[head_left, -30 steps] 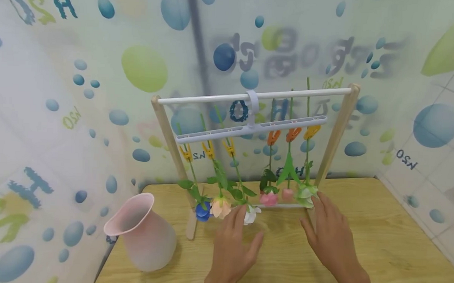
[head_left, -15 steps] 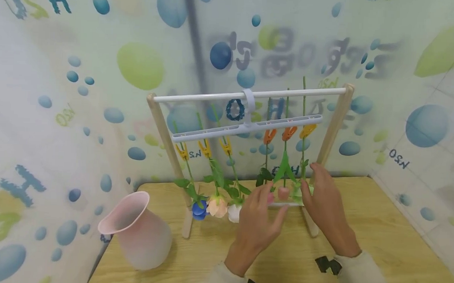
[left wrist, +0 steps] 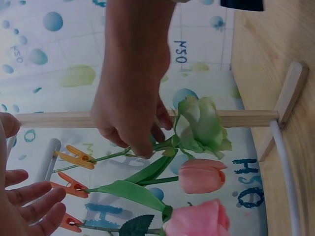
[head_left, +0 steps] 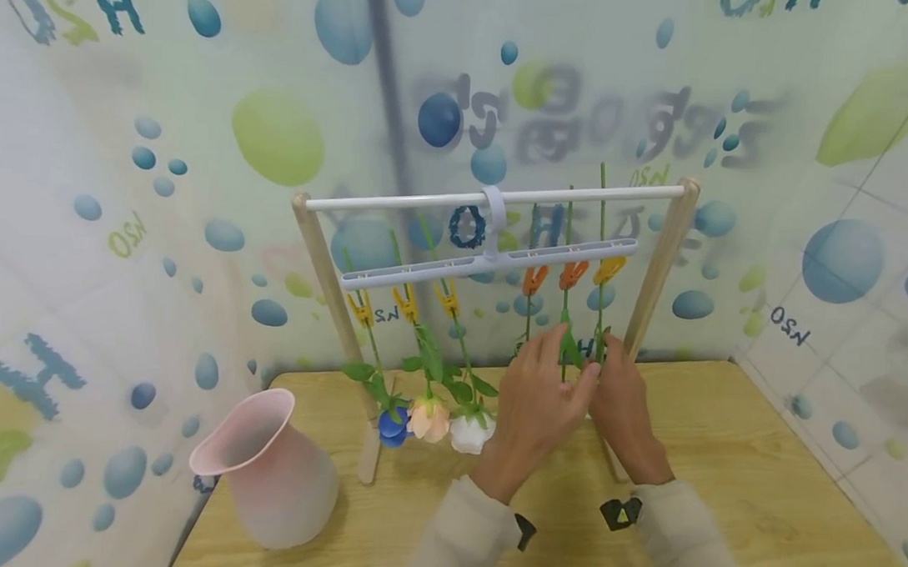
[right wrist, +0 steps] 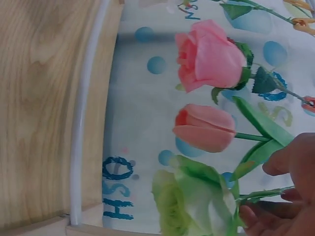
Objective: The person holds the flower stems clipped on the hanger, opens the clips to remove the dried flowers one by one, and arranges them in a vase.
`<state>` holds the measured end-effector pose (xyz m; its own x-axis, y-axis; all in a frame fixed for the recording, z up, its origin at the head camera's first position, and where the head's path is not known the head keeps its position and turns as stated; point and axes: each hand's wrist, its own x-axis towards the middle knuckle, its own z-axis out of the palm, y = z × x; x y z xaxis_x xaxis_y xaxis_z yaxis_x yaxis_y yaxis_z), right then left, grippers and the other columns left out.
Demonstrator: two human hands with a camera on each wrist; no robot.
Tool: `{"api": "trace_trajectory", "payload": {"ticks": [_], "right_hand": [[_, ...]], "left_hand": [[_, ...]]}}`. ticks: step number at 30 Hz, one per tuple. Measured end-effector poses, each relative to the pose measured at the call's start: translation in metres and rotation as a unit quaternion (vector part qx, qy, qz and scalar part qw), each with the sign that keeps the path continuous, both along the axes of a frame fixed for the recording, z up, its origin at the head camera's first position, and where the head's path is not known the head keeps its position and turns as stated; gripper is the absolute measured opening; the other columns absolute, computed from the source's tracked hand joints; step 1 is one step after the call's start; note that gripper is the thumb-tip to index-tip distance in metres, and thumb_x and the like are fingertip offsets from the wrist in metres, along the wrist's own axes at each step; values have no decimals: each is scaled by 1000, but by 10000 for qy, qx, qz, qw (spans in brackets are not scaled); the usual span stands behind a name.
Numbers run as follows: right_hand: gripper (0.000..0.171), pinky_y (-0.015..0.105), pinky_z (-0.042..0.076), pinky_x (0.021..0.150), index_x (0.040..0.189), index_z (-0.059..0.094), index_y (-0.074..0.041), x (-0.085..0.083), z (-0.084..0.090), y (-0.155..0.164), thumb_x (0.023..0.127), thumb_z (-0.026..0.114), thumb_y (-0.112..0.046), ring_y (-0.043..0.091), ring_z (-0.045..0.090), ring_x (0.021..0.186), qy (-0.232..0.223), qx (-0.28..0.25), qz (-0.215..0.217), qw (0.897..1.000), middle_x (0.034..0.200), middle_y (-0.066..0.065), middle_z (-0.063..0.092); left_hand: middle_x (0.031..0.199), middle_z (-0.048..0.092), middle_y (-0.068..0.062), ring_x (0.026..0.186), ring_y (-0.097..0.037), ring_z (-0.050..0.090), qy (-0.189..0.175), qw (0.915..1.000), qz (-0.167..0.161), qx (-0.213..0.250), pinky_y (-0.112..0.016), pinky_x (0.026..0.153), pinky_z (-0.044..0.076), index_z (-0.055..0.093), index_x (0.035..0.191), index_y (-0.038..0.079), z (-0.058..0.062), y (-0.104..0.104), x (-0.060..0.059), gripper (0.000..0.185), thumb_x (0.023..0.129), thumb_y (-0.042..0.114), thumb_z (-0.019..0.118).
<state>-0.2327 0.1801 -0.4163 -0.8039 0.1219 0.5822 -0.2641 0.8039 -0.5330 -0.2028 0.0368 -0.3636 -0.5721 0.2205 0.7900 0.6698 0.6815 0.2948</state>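
My right hand (left wrist: pixel 130 105) pinches the green rose (left wrist: pixel 201 125) by its thin, bendy stem; my left hand (head_left: pixel 540 399) hovers open beside it.

— What's that hand (left wrist: pixel 132 105) doing?
— Pinching the stem (left wrist: pixel 110 156) of the green rose (left wrist: pixel 201 126); a yellow peg (left wrist: pixel 75 157) grips the stem's far end.
— Below it?
— A pink tulip (left wrist: pixel 202 175), a pink rose (left wrist: pixel 194 220); orange pegs (left wrist: pixel 70 187).
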Motion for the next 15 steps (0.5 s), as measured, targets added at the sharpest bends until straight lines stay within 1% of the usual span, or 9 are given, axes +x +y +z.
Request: {"api": "trace_trajectory", "payload": {"ticks": [2,4,6,8,10,12,14,15], "right_hand": [[44,56,52,61,134,42,16,-3,-3,-1,97,55,-6,46,64,76,-85,41,-64,9999,104,36,61],[43,57,52,62,134,42,16,-5,-5,-1,98,54,-6,47,64,78,-31,92,-139,9999,102,36,61],[42,56,52,61,132,43,15,-7,-7,-1,98,54,-5,47,64,77,141,189,-238,9994,99,34,62],[36,55,52,57,127,46,15,-8,-10,-1,97,55,-2,45,63,72,442,381,-350,9977,94,32,60],[26,52,50,50,116,49,14,-9,-12,-2,94,56,1,43,59,63,817,676,-473,9932,86,28,57],[20,48,48,46,106,49,13,-10,-15,-3,90,58,5,40,56,58,1131,926,-580,9876,81,24,53],[18,46,47,45,100,50,11,-11,-16,-3,87,60,7,37,54,56,1278,1256,-724,9811,76,21,51],[17,45,48,46,99,51,11,-11,-16,-4,85,61,7,36,55,57,1290,1418,-806,9781,76,22,52]], "left_hand": [[120,67,-8,102,-20,67,-95,9999,-46,57,-32,78,58,57,131,6,3,2,-4,49,96,40,58],[121,66,-8,102,-20,67,-207,9997,-55,88,-33,78,58,57,132,6,6,5,-8,50,96,41,57],[123,66,-8,104,-21,67,-299,9995,-8,58,-33,79,58,56,134,6,9,8,-12,51,97,42,55],[125,65,-8,107,-21,66,-403,9992,10,32,-34,82,57,56,136,6,12,12,-15,53,98,43,55],[126,64,-8,109,-20,65,-479,9989,2,3,-34,84,57,55,136,6,15,16,-20,53,98,43,55],[124,65,-8,106,-20,65,-478,9989,2,-26,-34,82,57,55,136,6,17,20,-24,53,97,42,56],[119,66,-7,99,-19,66,-417,9991,47,-84,-32,77,57,55,136,7,21,23,-29,52,97,41,57],[116,66,-7,96,-19,66,-388,9992,77,-113,-32,75,56,55,135,7,22,25,-31,51,97,40,58]]}}
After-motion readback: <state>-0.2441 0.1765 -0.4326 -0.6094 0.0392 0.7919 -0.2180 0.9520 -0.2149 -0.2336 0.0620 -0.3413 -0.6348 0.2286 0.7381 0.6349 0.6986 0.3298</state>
